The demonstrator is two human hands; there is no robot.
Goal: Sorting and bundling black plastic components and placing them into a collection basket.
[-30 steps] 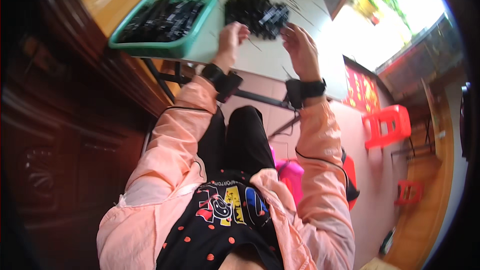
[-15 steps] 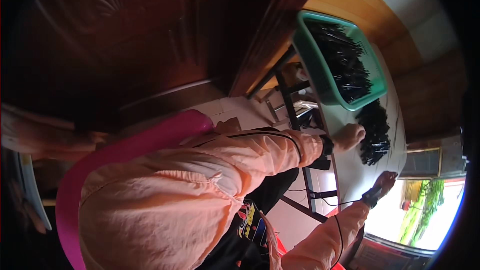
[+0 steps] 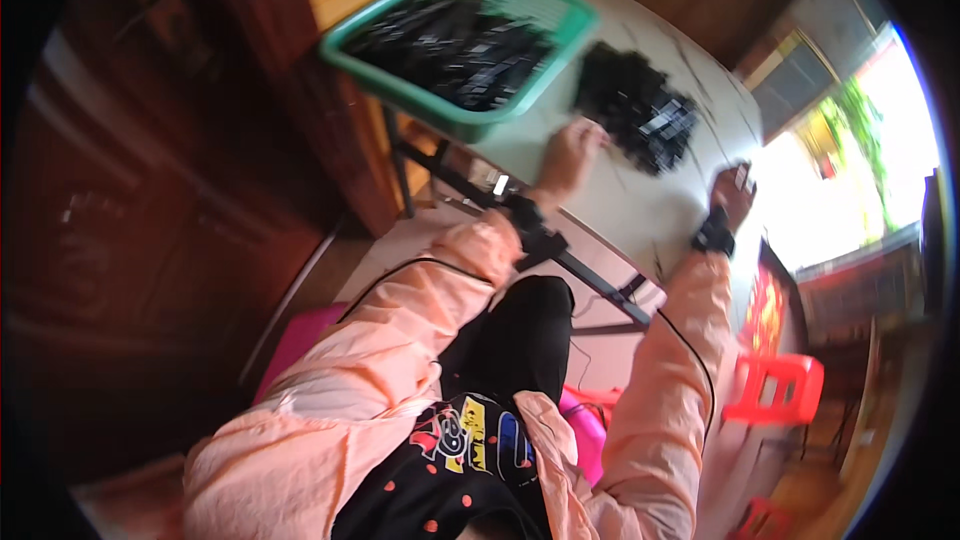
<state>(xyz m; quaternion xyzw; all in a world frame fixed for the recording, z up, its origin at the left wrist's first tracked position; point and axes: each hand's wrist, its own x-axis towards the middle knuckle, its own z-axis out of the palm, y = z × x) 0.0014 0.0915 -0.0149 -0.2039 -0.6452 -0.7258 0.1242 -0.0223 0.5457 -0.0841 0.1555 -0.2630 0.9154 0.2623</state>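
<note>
On the table lies a pile of small, glossy black pieces (image 3: pixel 645 115), too blurred to name. Just short of its near left side is my left hand (image 3: pixel 572 158), its fingers gathered together; whatever is between them does not show. Off the pile's right end, by the table's right edge, my right hand (image 3: pixel 735 195) is closed with fingers curled, and a small pale spot shows at the fingertips. Each wrist wears a black band. A green plastic basket (image 3: pixel 458 123) at the far left of the table holds many thin black pieces.
The pale, marble-patterned table (image 3: pixel 640 220) stands on a dark metal frame. A red plastic stool (image 3: pixel 775 390) is on the floor at the right. Dark wooden doors (image 3: pixel 150 190) rise at the left, and a bright opening (image 3: pixel 840 170) lies beyond the table's right end.
My view has swung right, so the table, basket and pile now appear farther left and higher. Both hands stay near the pile, and the red stool has come into view.
</note>
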